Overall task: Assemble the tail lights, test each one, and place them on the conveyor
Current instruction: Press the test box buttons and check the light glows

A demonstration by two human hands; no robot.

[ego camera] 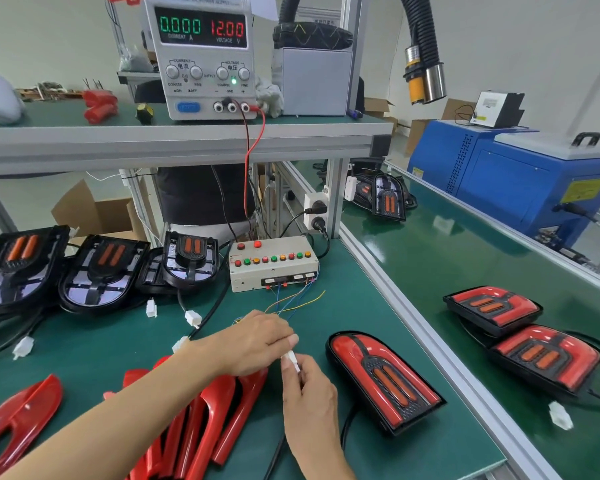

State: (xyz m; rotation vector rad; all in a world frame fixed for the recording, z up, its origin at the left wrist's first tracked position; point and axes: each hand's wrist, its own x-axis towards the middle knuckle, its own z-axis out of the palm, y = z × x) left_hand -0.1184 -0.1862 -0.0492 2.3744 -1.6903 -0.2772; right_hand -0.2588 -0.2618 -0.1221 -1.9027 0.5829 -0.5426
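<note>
Assembled red-lensed black-backed tail light [383, 379]: near worktop's right edge, lens up, beside conveyor, cable toward hands for testing.
White plastic plug connector [292, 361]: right hand [309, 393] fingers pinch it.
Left hand [257, 341] fingers curl round tester-side connector, likely for mating.

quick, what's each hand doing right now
Left hand: grip closed on the tester's thin wires.
Right hand: grip pinching the white connector.

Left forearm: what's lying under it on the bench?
Under the left forearm lie red lens covers, fanned across the green mat. A white connector shows at the arm's far edge. The covers' upper ends are hidden by the arm, so their count is unclear.
</note>
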